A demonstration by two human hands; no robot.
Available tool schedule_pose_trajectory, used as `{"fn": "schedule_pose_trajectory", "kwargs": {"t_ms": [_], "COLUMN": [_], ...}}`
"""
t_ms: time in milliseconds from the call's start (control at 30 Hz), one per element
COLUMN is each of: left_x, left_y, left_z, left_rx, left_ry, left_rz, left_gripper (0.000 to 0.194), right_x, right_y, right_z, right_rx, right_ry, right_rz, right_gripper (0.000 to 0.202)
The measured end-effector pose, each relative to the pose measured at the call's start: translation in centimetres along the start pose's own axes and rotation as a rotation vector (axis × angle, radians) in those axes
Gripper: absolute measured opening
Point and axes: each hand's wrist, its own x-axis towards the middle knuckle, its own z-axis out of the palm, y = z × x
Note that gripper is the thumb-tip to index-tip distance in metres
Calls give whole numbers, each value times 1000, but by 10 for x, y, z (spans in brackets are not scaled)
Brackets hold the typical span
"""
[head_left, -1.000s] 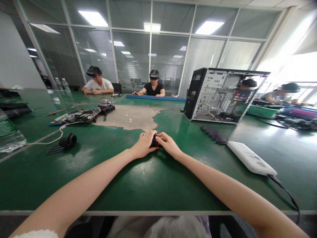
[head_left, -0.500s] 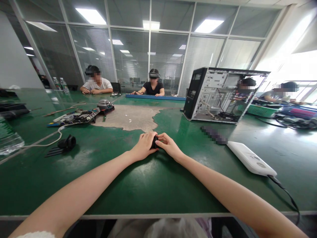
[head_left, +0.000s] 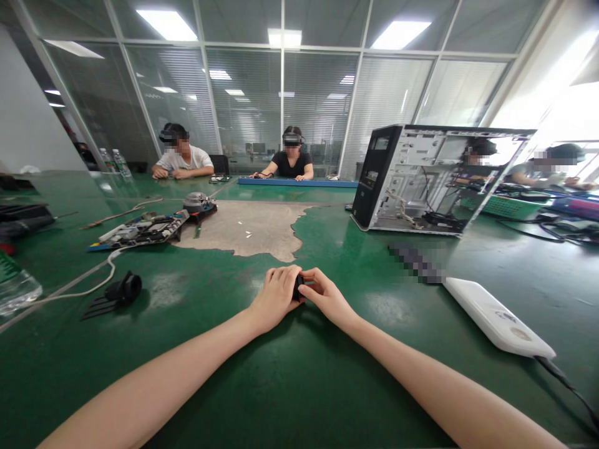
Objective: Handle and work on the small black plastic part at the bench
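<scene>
Between my two hands is a small black object (head_left: 298, 288), mostly covered by fingers, so its kind cannot be made out. My left hand (head_left: 277, 295) wraps round its left side, the back of the hand upward. From the right, the thumb and fingers of my right hand (head_left: 324, 293) pinch its other side. Both hands rest low over the green table (head_left: 299, 380). Off to the left lies a black plastic part (head_left: 122, 289) with a round ring and several long prongs, apart from my hands.
An open computer case (head_left: 435, 181) stands at back right. A white power bank (head_left: 498, 317) with a cable lies right. A circuit board (head_left: 140, 231), a pale cable (head_left: 112, 268) and a plastic bottle (head_left: 16, 287) are left. Several people sit around; a green basket (head_left: 510, 207) is far right.
My view has tilted down and shifted slightly, so the table things appear moved in the picture. Both hands keep their grip on the small black object, with little change in the fingers.
</scene>
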Motion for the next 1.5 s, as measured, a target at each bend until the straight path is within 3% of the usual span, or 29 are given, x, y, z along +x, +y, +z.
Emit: {"fn": "schedule_pose_trajectory", "kwargs": {"t_ms": [633, 1033, 1333, 1500], "left_x": [-5, -2, -1, -1], "left_y": [-1, -3, -6, -7], "left_z": [1, 2, 2, 3], "left_rx": [20, -33, -63, -49], "left_ry": [26, 5, -5, 7], "left_rz": [-1, -9, 14, 43], "left_gripper": [53, 57, 55, 54], "right_x": [0, 3, 4, 5], "right_y": [1, 1, -9, -10], "right_z": [1, 0, -6, -2], "right_rx": [-4, -74, 103, 93], "right_ry": [-18, 35, -90, 17], "right_rz": [-24, 2, 3, -11], "right_gripper": [27, 30, 33, 21]}}
